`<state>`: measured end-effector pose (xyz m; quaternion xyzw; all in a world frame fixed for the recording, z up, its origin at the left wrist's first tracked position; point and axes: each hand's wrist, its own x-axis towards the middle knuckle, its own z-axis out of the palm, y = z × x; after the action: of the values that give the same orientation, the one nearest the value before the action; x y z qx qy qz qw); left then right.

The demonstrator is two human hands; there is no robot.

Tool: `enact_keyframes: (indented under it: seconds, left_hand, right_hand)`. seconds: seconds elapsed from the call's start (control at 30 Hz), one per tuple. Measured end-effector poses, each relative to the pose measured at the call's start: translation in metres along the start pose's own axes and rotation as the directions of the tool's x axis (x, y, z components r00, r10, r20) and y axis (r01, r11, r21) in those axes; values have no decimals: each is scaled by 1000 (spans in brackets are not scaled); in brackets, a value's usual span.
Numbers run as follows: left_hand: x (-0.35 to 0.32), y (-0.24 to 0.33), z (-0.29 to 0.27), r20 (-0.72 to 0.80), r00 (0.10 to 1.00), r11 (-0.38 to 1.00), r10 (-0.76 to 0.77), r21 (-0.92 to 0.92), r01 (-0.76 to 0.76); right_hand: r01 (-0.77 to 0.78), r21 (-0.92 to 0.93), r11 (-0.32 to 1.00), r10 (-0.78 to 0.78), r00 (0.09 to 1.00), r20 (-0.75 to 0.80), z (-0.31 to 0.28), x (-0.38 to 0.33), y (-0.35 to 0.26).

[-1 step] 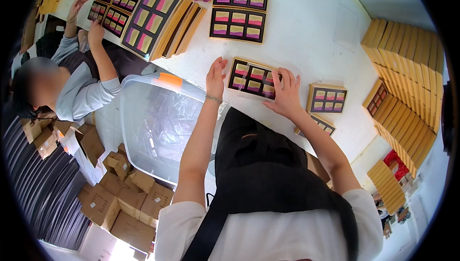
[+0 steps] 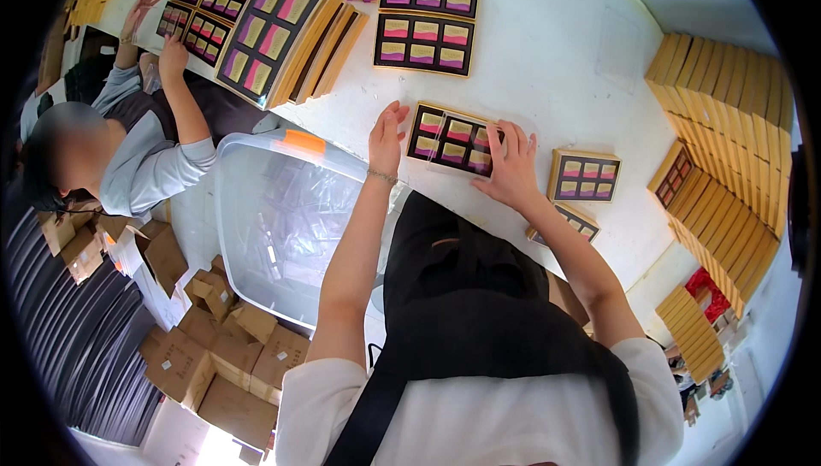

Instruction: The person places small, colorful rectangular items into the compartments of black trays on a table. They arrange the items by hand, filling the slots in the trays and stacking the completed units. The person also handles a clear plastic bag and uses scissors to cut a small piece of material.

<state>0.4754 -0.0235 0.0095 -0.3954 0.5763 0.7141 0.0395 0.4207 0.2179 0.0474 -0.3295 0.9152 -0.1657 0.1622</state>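
Note:
A shallow gold-edged box lies on the white table in front of me, its black insert holding several small gold, pink and purple packets. Over its right part sits a clear plastic lid, shifted right so that the box's left end is uncovered. My right hand grips the lid across its width, thumb on the near side and fingers on the far side. Beside the box's left end, my left hand is raised with fingers apart and nothing in it.
Filled boxes lie beyond, a stack of them at left. Two smaller boxes sit right of my hand. Gold boxes are piled far right. A clear plastic tub stands left, near a co-worker.

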Motion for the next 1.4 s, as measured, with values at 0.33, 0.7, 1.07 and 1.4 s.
enact_keyframes:
  seconds: [0.33, 0.7, 1.07, 1.4]
  left_hand:
    - [6, -20, 9, 16, 974, 925, 228, 310, -221]
    - [6, -37, 21, -109, 974, 929, 197, 337, -150]
    - [67, 19, 17, -436, 734, 816, 520, 507, -277]
    - [96, 0, 14, -412, 785, 876, 462, 353, -330]
  right_hand:
    - [55, -44, 998, -54, 998, 35, 19, 33, -13]
    - [-69, -69, 995, 68, 998, -9, 17, 37, 10]
    - [-767, -47, 640, 714, 616, -333, -50, 108, 243]
    - [-299, 258, 919, 372, 874, -312, -46, 66, 144]
